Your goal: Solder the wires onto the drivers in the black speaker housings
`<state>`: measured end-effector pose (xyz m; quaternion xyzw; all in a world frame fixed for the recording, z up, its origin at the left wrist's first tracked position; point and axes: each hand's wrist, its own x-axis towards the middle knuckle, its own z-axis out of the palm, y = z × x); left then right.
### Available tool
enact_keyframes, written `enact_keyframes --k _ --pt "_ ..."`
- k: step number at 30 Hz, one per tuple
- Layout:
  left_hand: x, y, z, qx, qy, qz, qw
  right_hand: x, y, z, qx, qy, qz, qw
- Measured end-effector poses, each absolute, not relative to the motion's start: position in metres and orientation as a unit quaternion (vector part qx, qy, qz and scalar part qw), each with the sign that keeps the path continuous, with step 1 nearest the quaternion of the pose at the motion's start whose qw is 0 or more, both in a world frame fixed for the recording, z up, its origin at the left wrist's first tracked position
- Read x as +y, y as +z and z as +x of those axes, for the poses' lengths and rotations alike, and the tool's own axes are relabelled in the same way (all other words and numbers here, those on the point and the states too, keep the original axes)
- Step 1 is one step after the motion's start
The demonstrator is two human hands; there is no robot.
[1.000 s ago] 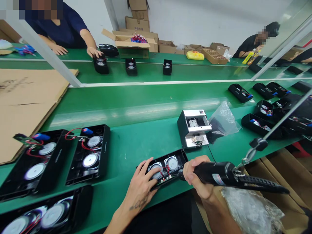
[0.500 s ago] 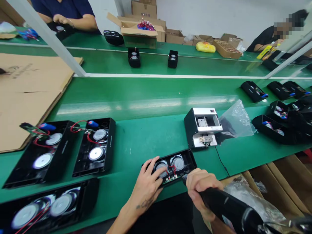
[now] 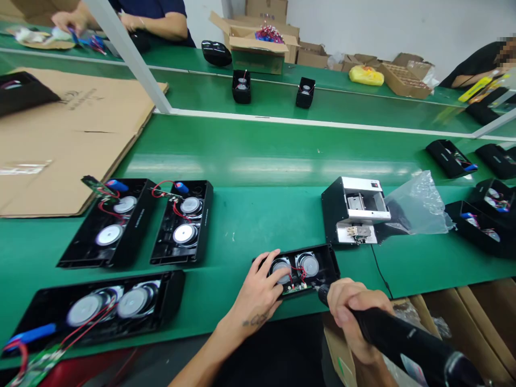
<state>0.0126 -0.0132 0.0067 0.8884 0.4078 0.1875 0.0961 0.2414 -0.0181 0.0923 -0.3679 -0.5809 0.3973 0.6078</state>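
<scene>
View swung left since the last frame, so everything sits further right; one co-worker's hand [image 3: 70,21] has left a black case for blue wired pieces [image 3: 92,43]. Both working hands keep their places.

Nearest: black driver [image 3: 407,341], body slanting back toward the near right. Right hand [image 3: 358,309] has its fingers wrapped round the front end. Tip points forward-left at the near wall of the open speaker housing [image 3: 328,263], toward its right end; contact too small to tell.

Housing lies crosswise ahead of the wearer, long axis left to right, right end slightly farther off. Left hand [image 3: 260,293] grips the left end, fingers bent across it, one over the left speaker [image 3: 281,270]. Right hand is nearer the tip's spot; left fingers stay clear of it.

Three more housings [image 3: 207,215] on the table [image 3: 258,215], to the left. Just beyond the right end: black-and-silver machine [image 3: 332,212], cable [image 3: 379,271] trailing nearward, clear plastic bag [image 3: 423,207] beside it. Nothing between driver and housing.

Farther: white rail [image 3: 282,118], then open carton [image 3: 258,47].
</scene>
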Motion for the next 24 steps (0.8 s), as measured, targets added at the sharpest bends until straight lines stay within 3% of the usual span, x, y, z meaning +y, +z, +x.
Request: enact_keyframes --k 17,24 --pt "-0.013 0.005 0.014 0.405 0.198 0.887 0.097 -0.014 0.081 0.242 -0.575 0.393 -0.325 0.64" --pt "-0.004 0.006 0.012 0.408 0.205 0.881 0.121 -0.012 0.115 0.234 -0.517 0.444 -0.338 0.649"
